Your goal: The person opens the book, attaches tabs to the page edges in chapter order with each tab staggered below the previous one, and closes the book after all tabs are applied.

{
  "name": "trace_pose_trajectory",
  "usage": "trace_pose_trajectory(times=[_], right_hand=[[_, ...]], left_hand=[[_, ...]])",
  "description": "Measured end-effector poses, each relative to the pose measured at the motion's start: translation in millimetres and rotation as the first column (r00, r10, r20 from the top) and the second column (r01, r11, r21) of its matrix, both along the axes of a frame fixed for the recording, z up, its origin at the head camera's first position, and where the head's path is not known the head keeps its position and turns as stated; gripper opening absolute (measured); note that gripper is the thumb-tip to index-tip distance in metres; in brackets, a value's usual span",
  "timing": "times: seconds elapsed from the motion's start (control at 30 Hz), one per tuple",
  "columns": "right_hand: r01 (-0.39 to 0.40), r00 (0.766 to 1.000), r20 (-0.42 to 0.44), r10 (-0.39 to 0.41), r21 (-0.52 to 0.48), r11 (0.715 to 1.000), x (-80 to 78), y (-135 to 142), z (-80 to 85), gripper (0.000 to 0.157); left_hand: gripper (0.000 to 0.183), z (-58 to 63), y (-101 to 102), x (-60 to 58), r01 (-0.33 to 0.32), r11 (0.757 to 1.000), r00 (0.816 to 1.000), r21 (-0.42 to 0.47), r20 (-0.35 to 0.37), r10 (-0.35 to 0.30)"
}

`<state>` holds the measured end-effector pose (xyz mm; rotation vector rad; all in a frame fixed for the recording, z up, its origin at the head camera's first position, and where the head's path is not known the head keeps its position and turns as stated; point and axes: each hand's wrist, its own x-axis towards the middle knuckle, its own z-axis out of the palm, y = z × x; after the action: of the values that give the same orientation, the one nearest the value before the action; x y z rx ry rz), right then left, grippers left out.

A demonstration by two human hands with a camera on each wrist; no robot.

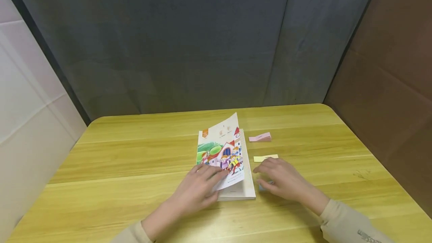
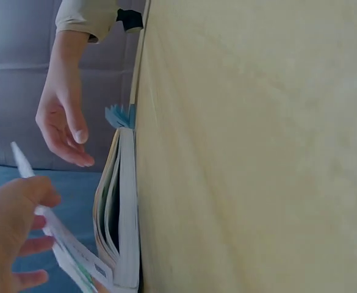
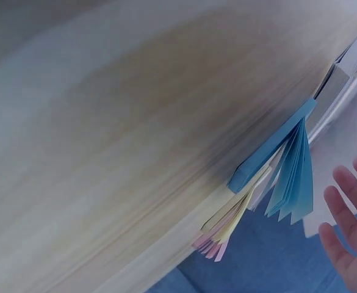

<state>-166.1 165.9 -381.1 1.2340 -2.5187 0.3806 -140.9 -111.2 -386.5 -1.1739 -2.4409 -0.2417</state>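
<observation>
A thick paperback book [image 1: 249, 183] lies on the table, its illustrated front cover [image 1: 216, 141] lifted and slanting up from the pages. My left hand [image 1: 199, 188] pinches the cover near its lower edge, fingers on top and thumb below. To the book's right, my right hand [image 1: 281, 179] hovers with loosely bent fingers and holds nothing. Beneath it is a pad of blue sticky notes [image 3: 294, 177], partly hidden in the head view, its leaves fanned out in the right wrist view. Just beyond that hand lies a yellow sticky-note pad [image 1: 261, 158].
A pink sticky-note pad [image 1: 260, 137] sits farther back, right of the book. The wood-grain table [image 1: 118, 168] meets a dark grey curtain [image 1: 168, 48] behind, with a pale panel [image 1: 30, 85] at the left and a brown one [image 1: 388, 66] at the right.
</observation>
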Motion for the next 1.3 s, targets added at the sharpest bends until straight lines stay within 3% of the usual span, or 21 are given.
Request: trace_pose_trajectory(times=[0.17,0.33,0.6,0.7,0.77,0.93,1.1,1.2,1.3], right_hand=[[-0.010,1.000,0.015,0.010,0.016,1.000,-0.3,-3.8,-1.3,0.021],[-0.010,0.999,0.048,0.009,0.033,0.999,-0.1,-7.6,-2.9,0.022],[-0.028,0.995,0.095,0.021,0.073,0.997,2.1,-11.4,-4.6,0.028],[-0.040,0.995,0.093,0.033,0.073,0.997,2.3,-12.2,-5.7,0.029],[-0.051,0.994,0.095,0.044,0.075,0.996,2.4,-12.5,-6.8,0.029],[-0.066,0.992,0.116,0.055,0.095,0.993,2.3,-12.1,-8.8,0.029],[-0.060,0.990,0.133,0.044,0.117,0.991,3.0,-11.9,-9.0,0.030],[-0.057,0.988,0.147,0.037,0.129,0.990,3.9,-12.1,-8.9,0.030],[-0.055,0.987,0.158,0.033,0.137,0.989,4.0,-12.5,-8.8,0.030]], left_hand=[[0.058,8.5,-2.6,3.3,0.060,0.993,0.992,0.105,-0.116,-0.048],[0.060,17.9,-7.5,4.4,0.089,0.969,0.986,0.231,-0.159,-0.053],[0.041,38.3,-21.5,8.7,0.092,0.917,0.965,0.389,-0.262,0.015],[0.035,42.8,-31.4,11.0,0.067,0.911,0.955,0.406,-0.290,0.059],[0.035,43.8,-39.4,12.6,0.025,0.921,0.953,0.389,-0.288,0.095],[0.030,42.0,-60.5,18.1,-0.178,0.952,0.942,0.250,-0.234,0.238],[0.036,38.0,-72.7,21.6,-0.358,0.930,0.922,0.087,-0.124,0.367],[0.041,31.6,-71.5,22.0,-0.397,0.918,0.918,-0.016,-0.016,0.397],[0.042,21.8,-63.8,19.4,-0.368,0.928,0.923,-0.060,0.096,0.373]])
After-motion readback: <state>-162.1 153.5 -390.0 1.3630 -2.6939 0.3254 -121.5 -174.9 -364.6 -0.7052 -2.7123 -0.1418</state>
